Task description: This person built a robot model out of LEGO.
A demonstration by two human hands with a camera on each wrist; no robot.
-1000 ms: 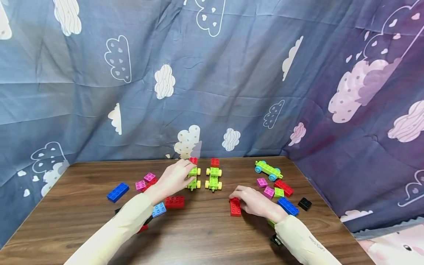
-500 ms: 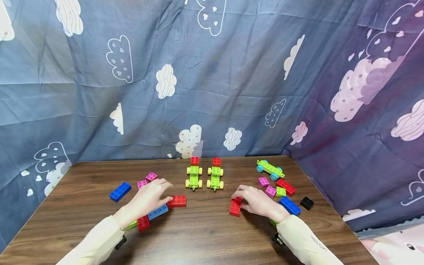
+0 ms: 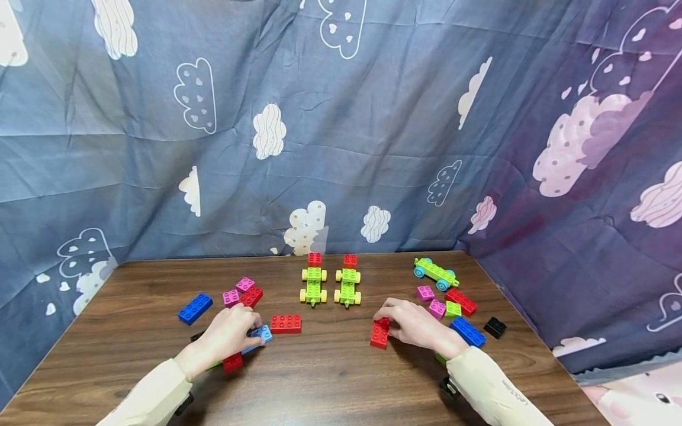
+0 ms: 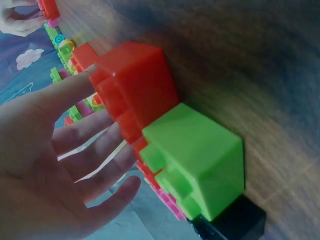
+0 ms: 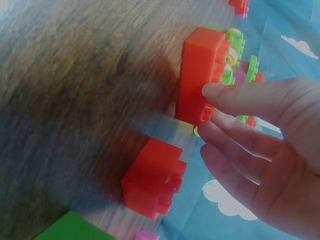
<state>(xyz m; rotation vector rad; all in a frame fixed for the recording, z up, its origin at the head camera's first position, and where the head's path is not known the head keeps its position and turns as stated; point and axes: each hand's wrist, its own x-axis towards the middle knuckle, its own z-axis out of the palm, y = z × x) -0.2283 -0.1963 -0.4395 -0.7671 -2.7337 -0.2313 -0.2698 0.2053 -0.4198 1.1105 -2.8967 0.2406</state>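
Note:
My left hand (image 3: 226, 334) pinches a light blue brick (image 3: 264, 333) between thumb and fingers, at the left of the table in the head view. Its fingers (image 4: 100, 160) partly disappear behind a red brick (image 4: 142, 85) in the left wrist view, where the blue brick is hidden. Beside that red brick are a lime-green brick (image 4: 195, 155) and a black piece (image 4: 240, 220). At centre right, my right hand (image 3: 412, 324) holds a long red brick (image 5: 195, 75); the thumb lies on its studded edge. Another red brick (image 5: 150, 175) lies nearer the wrist camera.
Two lime-green wheeled bases (image 3: 313, 290) with red bricks stand at the back centre. A third base (image 3: 436, 272) with blue wheels is at back right. Loose bricks surround both hands, including a blue brick (image 3: 195, 309), a red brick (image 3: 286, 323) and a black brick (image 3: 495, 327).
My left hand has drawn back from the left green base, down and leftward to the light blue brick, and its fingers have closed there. The right hand stays on its red brick.

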